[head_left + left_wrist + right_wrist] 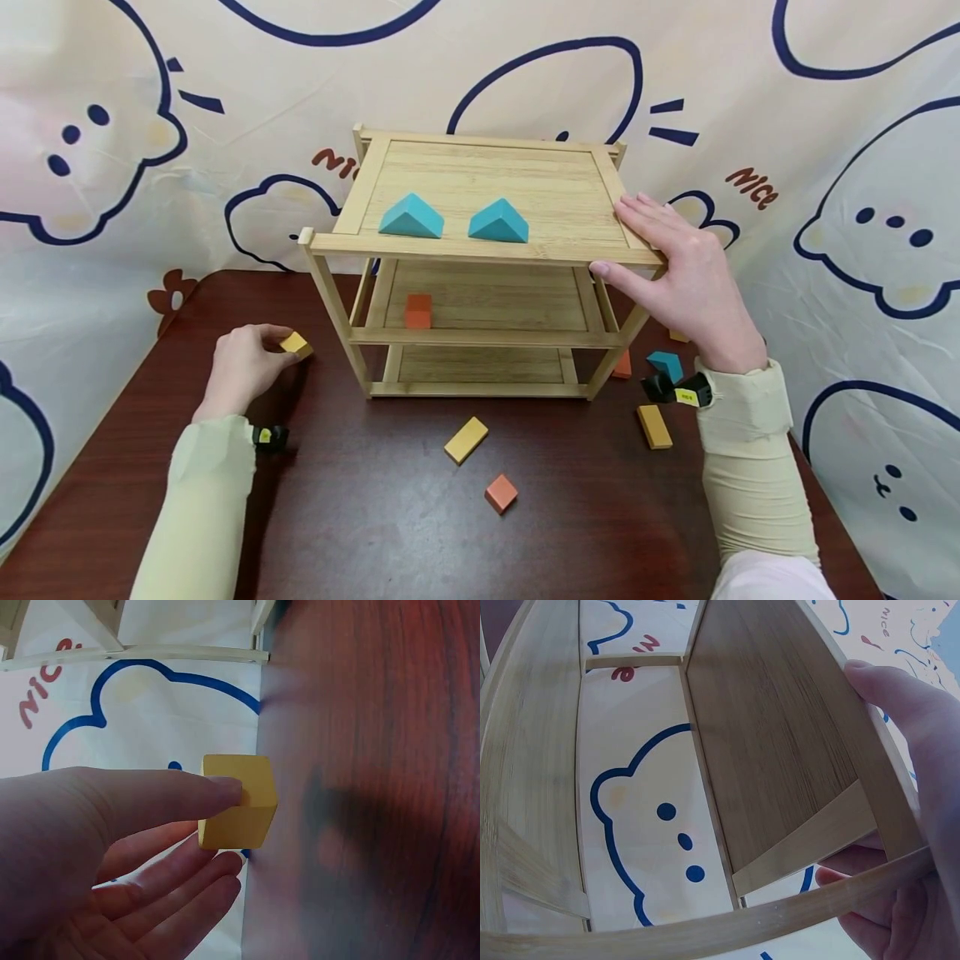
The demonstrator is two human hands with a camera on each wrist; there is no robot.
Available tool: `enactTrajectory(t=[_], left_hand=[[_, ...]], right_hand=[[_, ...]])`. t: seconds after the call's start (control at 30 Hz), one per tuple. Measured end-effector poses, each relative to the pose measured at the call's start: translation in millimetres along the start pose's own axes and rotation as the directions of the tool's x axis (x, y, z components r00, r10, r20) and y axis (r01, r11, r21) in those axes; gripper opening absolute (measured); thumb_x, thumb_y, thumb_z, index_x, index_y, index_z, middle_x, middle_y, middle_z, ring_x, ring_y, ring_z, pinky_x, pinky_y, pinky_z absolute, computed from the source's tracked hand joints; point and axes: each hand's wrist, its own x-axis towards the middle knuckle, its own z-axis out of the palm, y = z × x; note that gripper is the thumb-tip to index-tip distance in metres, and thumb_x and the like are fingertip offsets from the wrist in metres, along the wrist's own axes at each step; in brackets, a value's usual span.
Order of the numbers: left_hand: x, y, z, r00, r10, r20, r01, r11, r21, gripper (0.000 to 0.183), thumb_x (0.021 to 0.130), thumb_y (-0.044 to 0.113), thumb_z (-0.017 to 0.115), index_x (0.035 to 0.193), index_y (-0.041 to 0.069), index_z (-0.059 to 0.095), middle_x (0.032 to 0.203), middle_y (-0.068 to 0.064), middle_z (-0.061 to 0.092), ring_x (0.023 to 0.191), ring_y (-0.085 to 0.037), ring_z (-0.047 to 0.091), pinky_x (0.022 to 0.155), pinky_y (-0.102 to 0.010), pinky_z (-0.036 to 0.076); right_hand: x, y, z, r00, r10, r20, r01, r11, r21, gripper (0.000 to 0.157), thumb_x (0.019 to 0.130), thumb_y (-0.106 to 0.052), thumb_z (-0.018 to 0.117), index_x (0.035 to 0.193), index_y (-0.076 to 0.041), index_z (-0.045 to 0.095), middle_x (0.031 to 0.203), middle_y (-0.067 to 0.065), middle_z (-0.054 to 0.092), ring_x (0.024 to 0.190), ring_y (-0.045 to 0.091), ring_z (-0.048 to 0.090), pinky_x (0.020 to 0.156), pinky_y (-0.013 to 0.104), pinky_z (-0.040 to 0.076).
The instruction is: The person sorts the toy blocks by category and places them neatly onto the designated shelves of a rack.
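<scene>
My left hand (243, 367) pinches a yellow wooden block (297, 345) between thumb and fingers, to the left of the shelf. In the left wrist view the yellow block (238, 802) shows beside the dark table surface, the thumb flat against it. My right hand (678, 271) grips the right front corner of the three-tier wooden shelf (480, 243), its thumb along the front edge. In the right wrist view, some fingers (877, 922) curl behind the shelf's post. Two blue triangular blocks, one left (412, 217) and one right (499, 222), sit on the top tier. An orange block (418, 312) stands on the middle tier.
On the dark table (360, 508) in front lie a yellow block (466, 440) and an orange cube (501, 493). Right of the shelf are a blue triangle (666, 365), another yellow block (655, 427) and a partly hidden orange block (622, 365). A printed curtain (285, 100) hangs behind.
</scene>
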Motion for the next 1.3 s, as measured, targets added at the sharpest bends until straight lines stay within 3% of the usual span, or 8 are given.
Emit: enactTrajectory(t=[0.27,0.93,1.3], left_hand=[[-6.9,3.8,-7.1,1.0,-0.013,0.014,0.013,1.0,-0.021,0.038,0.091,0.009,0.076,0.124,-0.009,0.067,0.122,-0.034,0.062,0.1,-0.042,0.054,0.071,-0.042,0.052],[-23.7,19.1,-21.7,0.995,0.095,0.001,-0.095,0.995,-0.022,0.037,0.086,0.004,0.08,0.119,-0.007,0.07,0.114,-0.029,0.068,0.096,-0.041,0.066,0.082,-0.057,0.053],[-33.5,24.6,-25.7,0.99,0.131,0.05,-0.129,0.991,-0.035,0.036,0.085,0.005,0.082,0.118,-0.004,0.072,0.113,-0.027,0.068,0.096,-0.04,0.068,0.083,-0.057,0.055]], right_hand=[[0,-1,-0.7,1.0,-0.002,0.0,0.002,1.0,0.002,0.075,0.086,-0.053,0.078,0.15,-0.025,0.053,0.152,-0.005,0.047,0.145,0.013,0.036,0.114,0.052,0.033],[2,-1,-0.6,1.0,-0.02,-0.003,0.02,1.0,-0.006,0.075,0.085,-0.052,0.079,0.15,-0.025,0.053,0.152,-0.005,0.048,0.145,0.012,0.037,0.115,0.05,0.033],[0,-2,-0.8,1.0,0.005,0.009,-0.005,1.0,-0.007,0.076,0.085,-0.053,0.078,0.151,-0.025,0.052,0.153,-0.004,0.047,0.145,0.013,0.035,0.115,0.052,0.032]])
